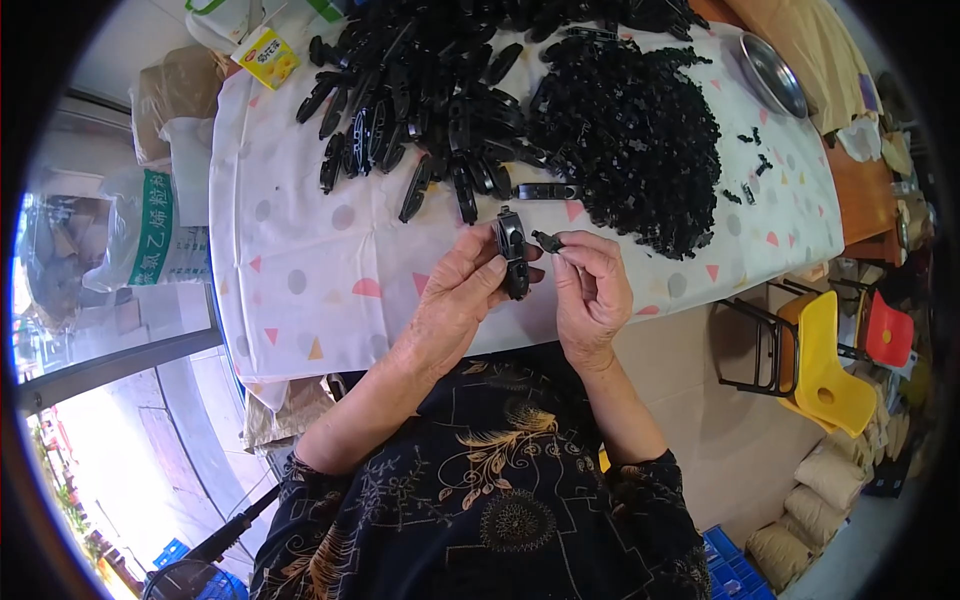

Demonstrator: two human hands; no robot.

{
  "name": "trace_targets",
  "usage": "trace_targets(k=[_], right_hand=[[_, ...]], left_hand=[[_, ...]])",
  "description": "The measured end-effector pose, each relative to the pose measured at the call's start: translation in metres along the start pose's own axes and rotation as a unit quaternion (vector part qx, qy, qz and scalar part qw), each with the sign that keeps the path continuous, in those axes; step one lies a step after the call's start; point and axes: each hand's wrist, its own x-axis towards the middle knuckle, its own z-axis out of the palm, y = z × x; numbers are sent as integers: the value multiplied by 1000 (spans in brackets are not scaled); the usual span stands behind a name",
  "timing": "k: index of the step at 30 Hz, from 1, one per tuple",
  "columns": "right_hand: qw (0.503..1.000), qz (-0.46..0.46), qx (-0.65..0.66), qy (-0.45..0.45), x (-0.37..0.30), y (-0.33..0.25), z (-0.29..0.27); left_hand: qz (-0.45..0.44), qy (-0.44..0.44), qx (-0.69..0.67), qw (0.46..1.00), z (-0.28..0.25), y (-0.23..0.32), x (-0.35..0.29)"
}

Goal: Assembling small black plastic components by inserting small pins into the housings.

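Note:
My left hand is closed around a long black plastic part, which points away from me above the table's near edge. Just right of it, my right hand pinches a small black plastic piece between thumb and fingers. The small piece is close to the long part; whether they touch I cannot tell. Beyond my hands, a big pile of long black parts covers the far left of the table. A heap of small black pieces adjoins it on the right. One long black part lies alone in front of the piles.
A patterned white cloth covers the table. A metal bowl stands at the far right, near scattered small pieces. A yellow carton sits at the far left. Right of the table are a yellow chair and a red chair.

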Motion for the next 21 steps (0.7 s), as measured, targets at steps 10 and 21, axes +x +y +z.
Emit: trace_targets(k=[10, 21], right_hand=[[993, -62, 4, -103, 11, -1, -20], [956, -61, 31, -284, 16, -2, -46]], left_hand=[[-80, -37, -33, 996, -3, -5, 1], [-195, -109, -33, 974, -6, -11, -6]])
